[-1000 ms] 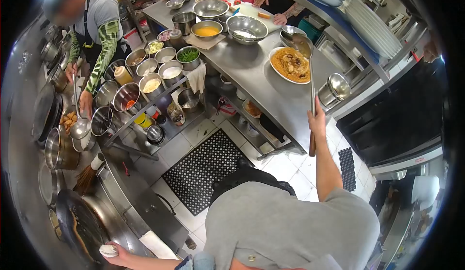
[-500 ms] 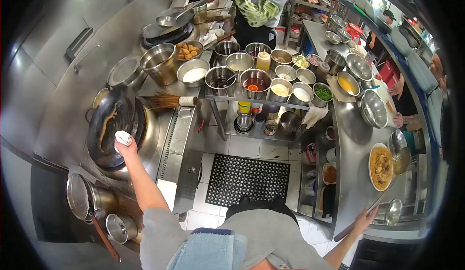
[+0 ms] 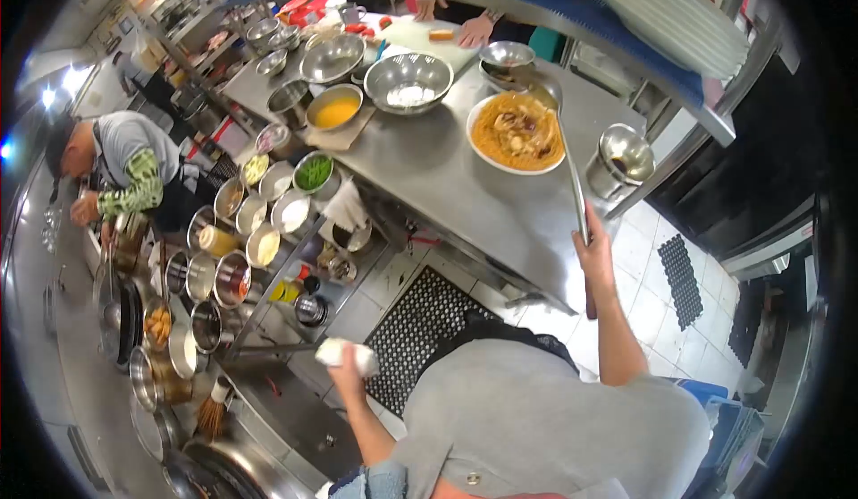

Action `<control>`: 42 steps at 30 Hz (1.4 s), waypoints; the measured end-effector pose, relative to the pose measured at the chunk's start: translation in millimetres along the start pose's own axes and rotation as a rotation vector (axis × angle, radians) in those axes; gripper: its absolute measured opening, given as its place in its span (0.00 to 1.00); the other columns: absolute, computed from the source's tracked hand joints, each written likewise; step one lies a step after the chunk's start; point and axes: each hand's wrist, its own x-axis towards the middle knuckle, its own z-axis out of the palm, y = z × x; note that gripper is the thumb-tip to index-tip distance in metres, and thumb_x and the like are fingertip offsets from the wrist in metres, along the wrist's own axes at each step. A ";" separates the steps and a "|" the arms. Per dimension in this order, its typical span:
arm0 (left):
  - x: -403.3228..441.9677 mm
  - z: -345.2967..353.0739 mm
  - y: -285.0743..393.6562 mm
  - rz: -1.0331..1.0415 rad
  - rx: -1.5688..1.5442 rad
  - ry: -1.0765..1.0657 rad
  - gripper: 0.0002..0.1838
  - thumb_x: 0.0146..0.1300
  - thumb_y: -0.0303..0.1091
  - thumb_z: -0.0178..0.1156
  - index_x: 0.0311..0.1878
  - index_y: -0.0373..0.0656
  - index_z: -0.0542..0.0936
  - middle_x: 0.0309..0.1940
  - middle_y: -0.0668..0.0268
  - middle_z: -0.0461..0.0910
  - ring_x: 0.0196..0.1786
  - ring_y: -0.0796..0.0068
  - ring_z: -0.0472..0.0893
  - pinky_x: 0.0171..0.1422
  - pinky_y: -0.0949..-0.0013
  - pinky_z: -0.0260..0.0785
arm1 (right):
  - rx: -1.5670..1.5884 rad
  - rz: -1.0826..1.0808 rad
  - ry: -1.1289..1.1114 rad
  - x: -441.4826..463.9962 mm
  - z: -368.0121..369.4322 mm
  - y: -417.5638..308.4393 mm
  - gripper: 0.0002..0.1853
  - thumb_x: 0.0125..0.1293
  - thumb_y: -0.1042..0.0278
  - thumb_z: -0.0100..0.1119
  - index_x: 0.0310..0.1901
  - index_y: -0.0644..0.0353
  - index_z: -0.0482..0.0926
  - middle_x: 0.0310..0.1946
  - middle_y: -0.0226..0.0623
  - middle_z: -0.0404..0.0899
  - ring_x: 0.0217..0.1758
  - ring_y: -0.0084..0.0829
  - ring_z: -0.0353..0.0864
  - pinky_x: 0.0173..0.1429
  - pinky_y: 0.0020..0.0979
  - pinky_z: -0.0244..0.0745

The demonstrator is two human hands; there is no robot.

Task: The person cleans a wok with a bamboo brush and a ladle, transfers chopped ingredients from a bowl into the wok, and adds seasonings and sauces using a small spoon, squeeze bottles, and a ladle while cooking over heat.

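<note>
My right hand is wrapped round the handle of a long metal ladle. The ladle's bowl is at the right rim of a white plate of orange-brown food, beside a small metal bowl. On the left, my left hand grips a folded white cloth above the floor mat, close to the counter edge. The wok at the lower left is partly cut off by the dark image border.
Seasoning pots line a rack at the left. Metal bowls stand on the steel table. A co-worker bends over the stove at the left. Another person's hands rest by a cutting board. A shelf holds stacked plates.
My left hand has moved away from the wok with the cloth. The view has turned toward the table again. The ladle's bowl stays by the plate.
</note>
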 end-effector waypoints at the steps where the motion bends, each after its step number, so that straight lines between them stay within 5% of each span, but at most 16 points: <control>1: -11.2 37.5 28.7 0.046 0.059 -0.144 0.11 0.61 0.30 0.65 0.44 0.36 0.79 0.36 0.66 0.81 0.35 0.77 0.80 0.40 0.71 0.74 | 0.069 0.058 -0.026 1.3 -0.8 1.4 0.35 0.60 0.80 0.57 0.71 0.58 0.61 0.41 0.51 0.78 0.38 0.33 0.79 0.43 0.30 0.73; 3: -7.0 74.1 47.0 0.002 0.206 -0.375 0.15 0.59 0.31 0.68 0.45 0.36 0.78 0.37 0.67 0.81 0.37 0.77 0.80 0.42 0.70 0.74 | 0.202 0.180 -0.067 3.0 -2.7 3.8 0.35 0.62 0.78 0.55 0.72 0.57 0.60 0.25 0.38 0.74 0.20 0.25 0.72 0.27 0.28 0.70; 4: 2.6 83.8 49.4 -0.019 0.283 -0.477 0.17 0.58 0.32 0.69 0.48 0.37 0.77 0.37 0.68 0.80 0.37 0.77 0.79 0.44 0.70 0.73 | 0.400 0.432 -0.170 8.6 -6.1 -13.0 0.35 0.63 0.78 0.54 0.73 0.57 0.59 0.21 0.32 0.71 0.17 0.22 0.68 0.20 0.26 0.66; 6: 9.1 94.7 56.5 0.068 0.459 -0.477 0.21 0.56 0.34 0.70 0.49 0.36 0.76 0.38 0.64 0.81 0.39 0.74 0.80 0.45 0.68 0.73 | 0.798 0.543 -0.193 15.9 -2.8 -21.7 0.33 0.66 0.76 0.51 0.73 0.57 0.56 0.19 0.23 0.64 0.12 0.16 0.58 0.13 0.22 0.55; 11: 11.0 71.7 52.9 0.165 0.729 -0.338 0.31 0.50 0.41 0.72 0.53 0.34 0.73 0.40 0.50 0.83 0.45 0.56 0.84 0.52 0.59 0.74 | 2.168 0.865 -0.257 30.0 -15.7 -28.0 0.26 0.76 0.71 0.39 0.73 0.56 0.52 0.25 0.26 0.57 0.13 0.12 0.56 0.10 0.17 0.55; 14: 4.0 35.2 42.5 0.022 0.896 -0.282 0.33 0.49 0.43 0.72 0.54 0.34 0.72 0.42 0.46 0.83 0.47 0.51 0.83 0.53 0.57 0.74 | 2.229 0.936 -0.485 23.9 -16.7 -47.0 0.25 0.76 0.70 0.39 0.73 0.53 0.54 0.25 0.26 0.59 0.13 0.12 0.57 0.10 0.16 0.56; 20: -17.3 -58.9 12.6 -0.055 0.931 -0.141 0.33 0.47 0.43 0.73 0.53 0.37 0.72 0.42 0.44 0.82 0.48 0.43 0.82 0.52 0.52 0.74 | 1.799 1.168 -1.134 12.1 31.0 -140.9 0.28 0.74 0.70 0.45 0.73 0.47 0.54 0.22 0.25 0.56 0.12 0.09 0.52 0.09 0.15 0.51; 22: -24.3 -92.8 12.0 -0.001 0.934 -0.063 0.31 0.47 0.42 0.73 0.52 0.36 0.73 0.41 0.45 0.83 0.47 0.45 0.83 0.51 0.53 0.75 | 1.597 1.105 -1.439 -1.5 69.5 -186.4 0.29 0.74 0.71 0.45 0.74 0.47 0.53 0.22 0.24 0.56 0.12 0.08 0.52 0.09 0.14 0.50; 28: -57.1 -201.8 70.8 0.144 0.640 0.331 0.23 0.49 0.34 0.72 0.48 0.35 0.78 0.35 0.52 0.84 0.42 0.55 0.85 0.50 0.58 0.74 | 1.297 1.391 -2.045 -99.2 202.7 -315.5 0.31 0.73 0.75 0.46 0.74 0.46 0.52 0.23 0.25 0.58 0.12 0.09 0.56 0.08 0.15 0.53; 30: -72.6 -249.1 82.8 0.082 0.664 0.508 0.28 0.50 0.33 0.72 0.55 0.36 0.76 0.46 0.52 0.81 0.50 0.59 0.82 0.59 0.59 0.71 | 1.268 1.412 -2.238 -129.7 245.4 -359.3 0.33 0.72 0.78 0.47 0.74 0.47 0.49 0.25 0.28 0.62 0.13 0.11 0.57 0.09 0.16 0.56; 33: -90.7 -316.8 89.8 0.370 0.650 0.856 0.33 0.57 0.29 0.68 0.65 0.35 0.67 0.61 0.52 0.71 0.63 0.58 0.72 0.69 0.60 0.62 | 1.334 1.169 -2.487 -161.1 291.0 -477.3 0.35 0.68 0.74 0.56 0.73 0.53 0.51 0.22 0.28 0.62 0.13 0.13 0.61 0.08 0.15 0.57; 35: -105.3 -333.8 126.0 0.397 0.615 0.957 0.34 0.60 0.27 0.65 0.69 0.34 0.63 0.65 0.51 0.68 0.66 0.58 0.70 0.71 0.61 0.60 | 1.405 0.703 -2.727 -187.4 327.8 -550.0 0.32 0.67 0.73 0.56 0.70 0.57 0.55 0.24 0.31 0.66 0.14 0.12 0.64 0.09 0.15 0.60; 36: -108.7 -335.1 139.8 0.386 0.542 1.033 0.34 0.62 0.26 0.64 0.69 0.33 0.62 0.65 0.51 0.68 0.66 0.58 0.70 0.71 0.61 0.60 | 1.448 0.639 -2.755 -203.4 333.5 -582.6 0.29 0.67 0.73 0.56 0.68 0.58 0.59 0.25 0.31 0.68 0.14 0.13 0.65 0.11 0.15 0.63; 37: -109.7 -341.2 136.6 0.347 0.574 1.097 0.34 0.62 0.29 0.64 0.69 0.32 0.62 0.66 0.50 0.67 0.66 0.59 0.70 0.71 0.61 0.60 | 1.182 0.687 -2.468 -212.0 310.1 -609.8 0.27 0.66 0.72 0.57 0.65 0.57 0.61 0.26 0.32 0.70 0.14 0.14 0.66 0.12 0.16 0.64; 40: -114.1 -371.8 124.0 0.252 0.668 1.210 0.35 0.63 0.33 0.65 0.70 0.31 0.62 0.68 0.49 0.66 0.67 0.61 0.69 0.72 0.62 0.59 | 1.081 0.419 -2.702 -273.2 342.5 -597.6 0.23 0.63 0.77 0.58 0.58 0.54 0.64 0.19 0.31 0.68 0.12 0.18 0.63 0.13 0.24 0.57; 42: -112.5 -388.5 110.3 0.211 0.689 1.186 0.36 0.63 0.32 0.65 0.70 0.31 0.61 0.67 0.48 0.66 0.68 0.60 0.69 0.72 0.62 0.59 | 1.046 0.626 -2.817 -293.9 360.2 -592.5 0.23 0.62 0.80 0.57 0.58 0.55 0.64 0.17 0.27 0.64 0.12 0.17 0.62 0.13 0.23 0.56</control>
